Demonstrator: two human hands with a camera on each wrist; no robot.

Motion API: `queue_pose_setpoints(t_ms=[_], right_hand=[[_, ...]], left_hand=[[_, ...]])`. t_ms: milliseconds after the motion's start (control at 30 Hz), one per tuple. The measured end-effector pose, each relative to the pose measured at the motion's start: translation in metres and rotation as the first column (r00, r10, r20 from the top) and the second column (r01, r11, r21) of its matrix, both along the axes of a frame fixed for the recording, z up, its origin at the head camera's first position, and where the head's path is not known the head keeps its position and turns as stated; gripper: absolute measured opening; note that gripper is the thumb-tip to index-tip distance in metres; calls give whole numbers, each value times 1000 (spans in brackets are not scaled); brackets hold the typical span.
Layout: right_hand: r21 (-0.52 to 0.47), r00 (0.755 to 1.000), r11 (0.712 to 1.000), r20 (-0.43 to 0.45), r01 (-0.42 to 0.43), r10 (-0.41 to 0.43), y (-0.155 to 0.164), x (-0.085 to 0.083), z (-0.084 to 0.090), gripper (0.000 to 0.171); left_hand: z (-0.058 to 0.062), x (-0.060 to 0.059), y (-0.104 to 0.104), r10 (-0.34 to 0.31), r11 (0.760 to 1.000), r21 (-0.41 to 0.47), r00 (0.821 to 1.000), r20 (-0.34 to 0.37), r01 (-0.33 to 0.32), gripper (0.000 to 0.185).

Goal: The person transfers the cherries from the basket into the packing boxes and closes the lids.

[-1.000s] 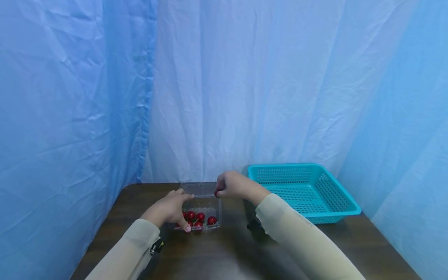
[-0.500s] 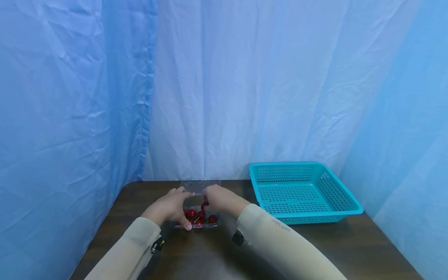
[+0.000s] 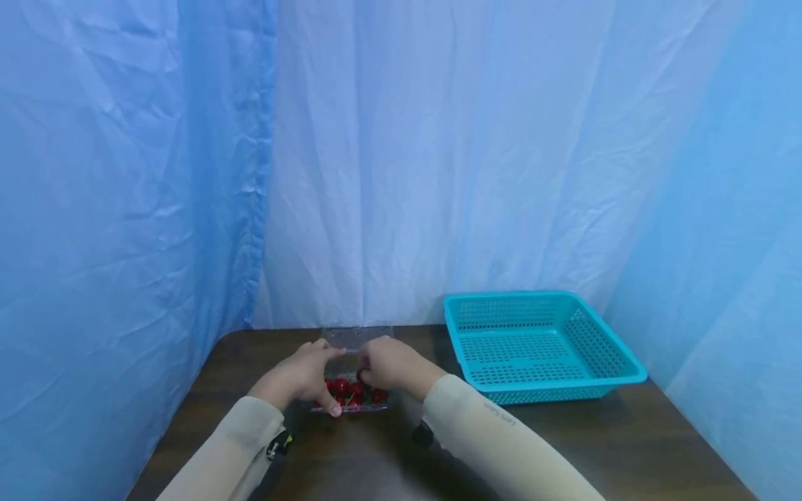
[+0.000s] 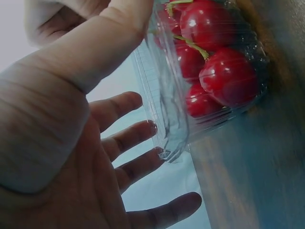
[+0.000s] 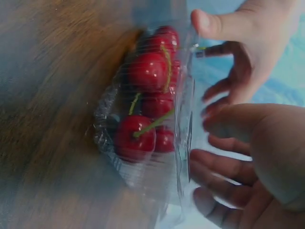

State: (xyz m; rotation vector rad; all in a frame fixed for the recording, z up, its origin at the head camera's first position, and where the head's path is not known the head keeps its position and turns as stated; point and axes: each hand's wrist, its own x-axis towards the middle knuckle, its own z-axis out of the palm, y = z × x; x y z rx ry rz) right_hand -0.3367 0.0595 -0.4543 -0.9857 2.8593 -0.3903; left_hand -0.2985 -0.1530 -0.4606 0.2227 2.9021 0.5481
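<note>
A clear plastic box (image 3: 374, 408) of red cherries (image 3: 341, 385) stands on the dark wooden table (image 3: 626, 445), its lid tipped open at the back. My left hand (image 3: 299, 378) holds the box's left end, with the thumb (image 4: 109, 38) on the near wall and the fingers (image 4: 133, 143) spread at the far side. My right hand (image 3: 387, 363) is low over the open box, fingers (image 5: 214, 167) loosely spread with nothing seen between them. A cherry (image 3: 360, 376) lies right at its fingertips. Through the box wall (image 5: 143, 176) several stemmed cherries (image 5: 147, 71) show.
A teal perforated basket (image 3: 626, 362) stands at the back right of the table, with nothing seen inside. Blue cloth (image 3: 125, 209) hangs close behind and on both sides. Bare table lies in front of the box and the basket.
My right hand came from right of the box, pinching a cherry, moved left and sank into the open box. The left hand and the box stayed put.
</note>
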Motion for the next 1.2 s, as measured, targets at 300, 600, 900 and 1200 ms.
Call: queue_pose_setpoints(t_ms=[300,600,900,1200], right_hand=[[-390,949,869,197,305,-244,21,-8,-5,20],[-406,913,822,253,399,-319,33,-18,-25,58],[-359,832,767,387,533,-397,35,-24,-38,74],[-399,795,737,523,546,-307,41,-27,-47,62]], left_hand=[[-2,1,-2,-45,999,1,999,10,45,113],[-4,-2,-10,-69,991,111,998,8,68,105],[-15,-19,-32,101,987,133,994,-52,-94,77],[-33,-35,-41,127,968,215,992,9,-126,48]])
